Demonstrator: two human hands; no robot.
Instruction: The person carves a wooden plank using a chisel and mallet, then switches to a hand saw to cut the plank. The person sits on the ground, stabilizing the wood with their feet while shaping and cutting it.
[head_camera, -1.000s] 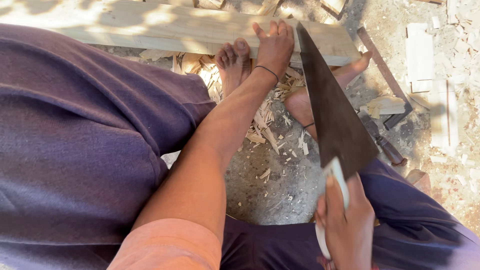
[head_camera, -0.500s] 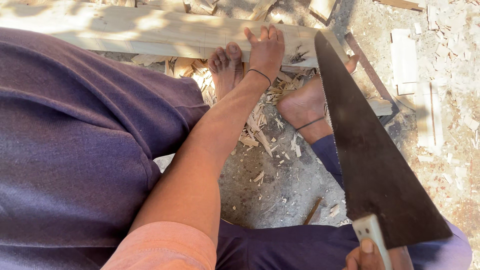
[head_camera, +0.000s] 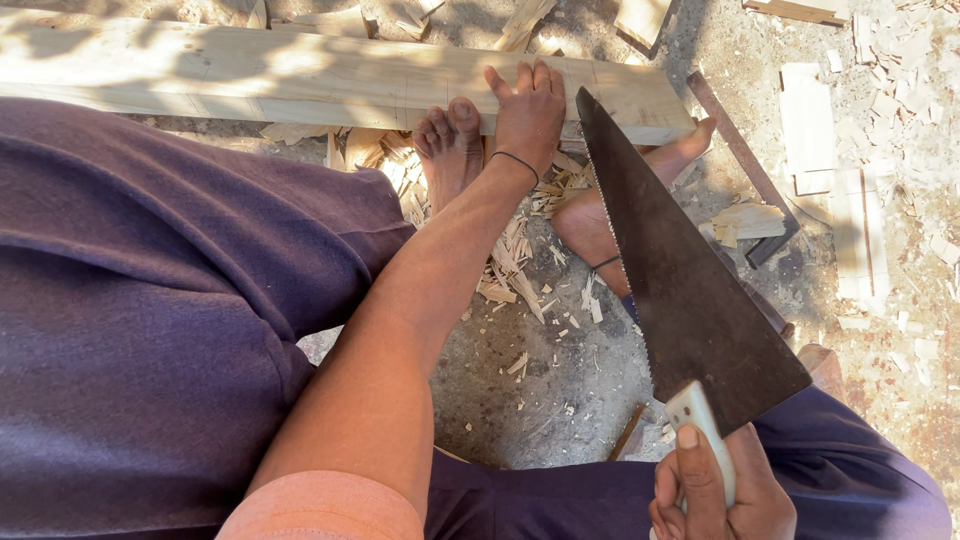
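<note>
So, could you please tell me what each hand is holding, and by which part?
The right hand grips a handsaw by its pale handle. The left hand grips nothing; it presses flat on the wooden plank.

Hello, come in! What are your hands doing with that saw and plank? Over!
Left hand flat on plank. Right hand grips handsaw, tip at plank's edge. Bare feet near blade.

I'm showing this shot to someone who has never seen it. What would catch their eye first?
First the dark hand saw, slanting from the right hand at the bottom edge up to the pale wooden plank lying across the top. Next the left hand, pressed flat on that plank beside a bare foot. Wood chips litter the ground below.
</note>
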